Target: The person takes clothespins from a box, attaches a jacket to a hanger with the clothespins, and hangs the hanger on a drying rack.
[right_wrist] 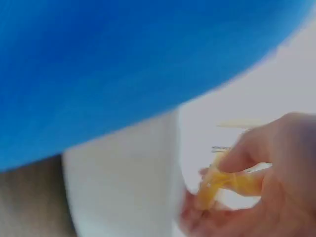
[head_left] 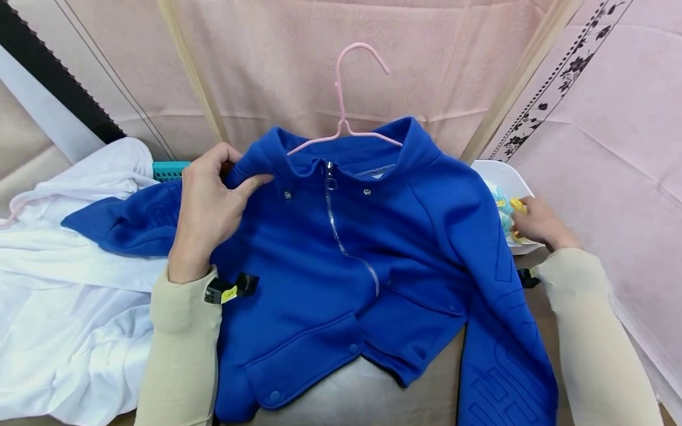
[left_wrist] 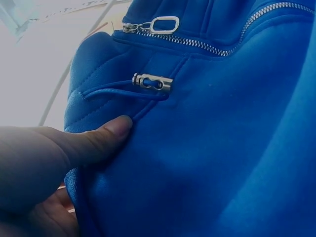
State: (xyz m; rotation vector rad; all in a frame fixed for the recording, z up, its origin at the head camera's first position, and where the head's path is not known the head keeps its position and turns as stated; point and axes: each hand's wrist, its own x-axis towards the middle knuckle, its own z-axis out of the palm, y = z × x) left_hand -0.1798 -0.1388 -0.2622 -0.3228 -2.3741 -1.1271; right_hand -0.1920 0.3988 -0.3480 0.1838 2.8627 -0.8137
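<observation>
A blue zip-up jacket (head_left: pixel 288 260) lies spread out front up, with a pink hanger (head_left: pixel 340 103) inside its collar and the hook standing out above. My left hand (head_left: pixel 208 204) pinches the jacket at the shoulder beside the collar. In the left wrist view the thumb (left_wrist: pixel 106 140) presses on the blue cloth below a metal cord stopper (left_wrist: pixel 153 83), its other fingers partly behind the fabric. At the right, my right hand (head_left: pixel 543 225) is at a white plastic bin (head_left: pixel 501 170), pinching a yellow plastic clip (right_wrist: pixel 210 185); the right wrist view is blurred.
White garments (head_left: pixel 69 307) are heaped at the left, partly under the jacket's sleeve. A teal basket (head_left: pixel 170 170) shows behind them. Light blue pieces (head_left: pixel 505 219) lie in the bin. Pink cloth (head_left: pixel 426 65) hangs at the back and on the right.
</observation>
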